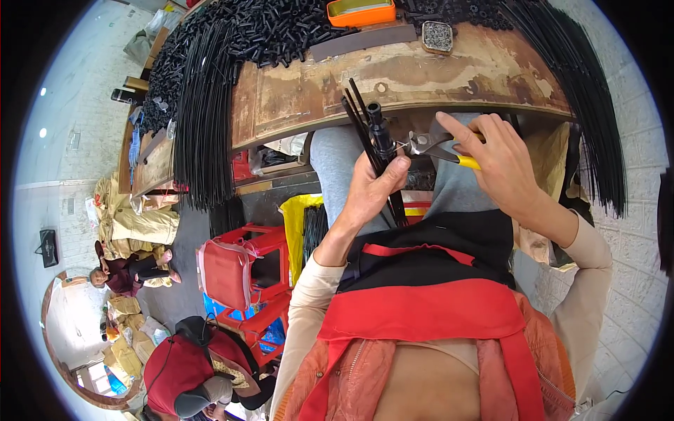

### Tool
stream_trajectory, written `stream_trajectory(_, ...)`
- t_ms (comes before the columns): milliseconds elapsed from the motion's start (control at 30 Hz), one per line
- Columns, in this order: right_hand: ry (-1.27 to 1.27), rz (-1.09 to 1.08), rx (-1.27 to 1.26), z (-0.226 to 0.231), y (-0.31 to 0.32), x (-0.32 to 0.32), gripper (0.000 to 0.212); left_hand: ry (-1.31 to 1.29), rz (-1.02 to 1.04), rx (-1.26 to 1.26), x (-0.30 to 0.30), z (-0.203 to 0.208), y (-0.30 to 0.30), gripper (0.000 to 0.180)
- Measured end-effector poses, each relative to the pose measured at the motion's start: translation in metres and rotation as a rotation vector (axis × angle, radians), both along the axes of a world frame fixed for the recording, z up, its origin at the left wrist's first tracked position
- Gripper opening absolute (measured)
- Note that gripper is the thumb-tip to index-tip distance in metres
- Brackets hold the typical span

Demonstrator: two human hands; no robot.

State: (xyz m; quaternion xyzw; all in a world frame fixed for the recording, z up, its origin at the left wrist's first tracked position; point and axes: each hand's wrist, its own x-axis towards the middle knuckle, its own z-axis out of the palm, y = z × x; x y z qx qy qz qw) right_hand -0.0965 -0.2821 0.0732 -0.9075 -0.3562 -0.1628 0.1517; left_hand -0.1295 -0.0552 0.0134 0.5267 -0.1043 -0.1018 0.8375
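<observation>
My left hand is closed round several thin black rods and a black ribbed tubular fitting with an open top end. They stand tilted upward just off the table's near edge, above my lap. My right hand grips pliers with yellow handles, its index finger stretched out past the handles. The metal jaws of the pliers touch or nearly touch the side of the fitting, close to my left thumb. A thin bit of wire seems to show at the jaws; its ends are too small to make out.
The worn wooden table bears a heap of short black tubes, an orange tin, a small box of metal bits and a metal bar. Long black rods overhang its edge. Red stools and a seated person are at left.
</observation>
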Motion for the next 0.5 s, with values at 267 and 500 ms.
stream_trajectory(267,0.0,0.01,0.058,0.003,0.011,-0.009,0.063,0.016,0.043,0.0,-0.003,-0.001,0.0,0.019)
stream_trajectory(500,0.048,0.048,-0.01,0.003,0.006,-0.002,0.066,0.01,-0.005,-0.064,-0.004,-0.002,0.002,0.018)
